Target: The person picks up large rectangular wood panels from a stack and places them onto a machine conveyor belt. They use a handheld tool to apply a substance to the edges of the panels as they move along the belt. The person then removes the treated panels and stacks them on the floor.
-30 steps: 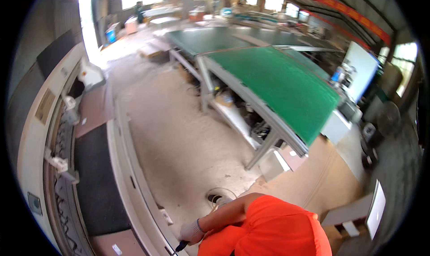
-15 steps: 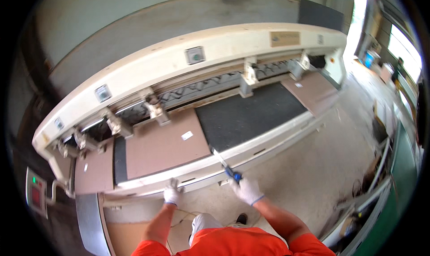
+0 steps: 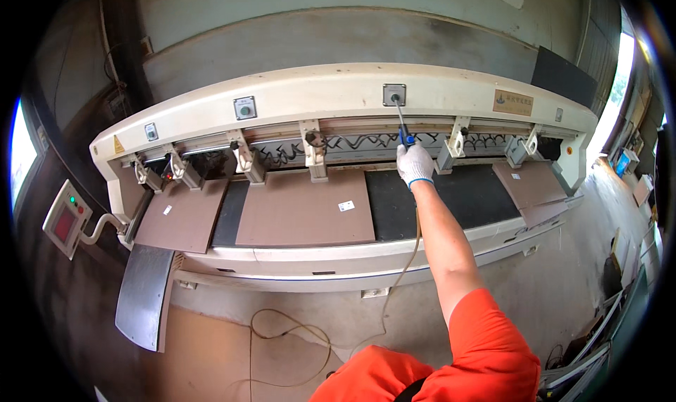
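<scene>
**Right hand (image 3: 415,165) holds a blue-handled tool (image 3: 404,134) up to a green button (image 3: 395,98)**

The left hand is out of view, so its state cannot be told. The right hand, in a white knitted glove with a blue cuff, is closed around the tool's handle, reaching over the machine from an orange sleeve (image 3: 486,338). The tool's thin metal rod points up at the button, right of centre on the cream beam (image 3: 317,85); the tip seems to touch it, though it is too small to be sure.

On the left, a control box (image 3: 67,219) with a reddish screen stands on a bent arm. Beside it, a brown panel (image 3: 176,222) with a white label lies at the left end of the dark surface (image 3: 443,194). A middle panel (image 3: 303,208), also labelled, comes next, then a bare dark stretch near the gloved hand, then a right-hand panel (image 3: 531,184) at the far end. Cream clamps (image 3: 315,151) line the back edge, with dark coiled tubing (image 3: 362,141) behind them.

Below left, a grey metal plate (image 3: 144,296) juts forward over brown sheeting (image 3: 204,338). A tan hose (image 3: 303,324) loops across the concrete floor (image 3: 486,282) and rises behind the forearm. A greenish wall (image 3: 338,39) backs the machine; a bright opening (image 3: 620,85) shows at right.
</scene>
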`<act>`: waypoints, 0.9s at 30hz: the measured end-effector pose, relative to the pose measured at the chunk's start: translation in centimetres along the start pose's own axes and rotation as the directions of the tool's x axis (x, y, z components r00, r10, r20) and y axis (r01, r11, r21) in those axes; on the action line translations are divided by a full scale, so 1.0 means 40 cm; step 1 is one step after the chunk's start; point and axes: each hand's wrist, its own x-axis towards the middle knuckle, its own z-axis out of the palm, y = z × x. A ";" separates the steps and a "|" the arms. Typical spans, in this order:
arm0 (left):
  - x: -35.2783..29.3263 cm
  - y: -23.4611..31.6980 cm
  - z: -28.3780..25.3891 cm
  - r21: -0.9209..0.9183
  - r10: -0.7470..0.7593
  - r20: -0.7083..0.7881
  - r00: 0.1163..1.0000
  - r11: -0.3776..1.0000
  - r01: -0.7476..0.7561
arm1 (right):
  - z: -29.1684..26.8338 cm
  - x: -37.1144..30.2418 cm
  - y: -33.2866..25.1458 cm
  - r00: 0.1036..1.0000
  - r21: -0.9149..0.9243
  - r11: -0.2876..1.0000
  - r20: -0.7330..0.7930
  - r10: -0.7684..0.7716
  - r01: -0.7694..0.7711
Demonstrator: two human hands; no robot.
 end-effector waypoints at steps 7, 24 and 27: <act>0.048 0.295 -0.005 -0.521 0.118 -0.116 0.986 0.838 -0.162 | 0.082 -0.038 0.023 0.988 0.087 0.991 -0.128 -0.092 0.103; -0.496 0.236 0.657 -0.830 -0.399 0.029 0.917 0.501 0.244 | 0.259 -0.484 0.289 0.448 0.389 0.779 0.655 -0.609 0.491; -0.619 0.190 0.882 -0.895 -0.580 -0.384 0.718 0.424 -0.136 | 0.213 -0.760 0.441 -0.265 0.645 0.508 0.730 -0.630 0.571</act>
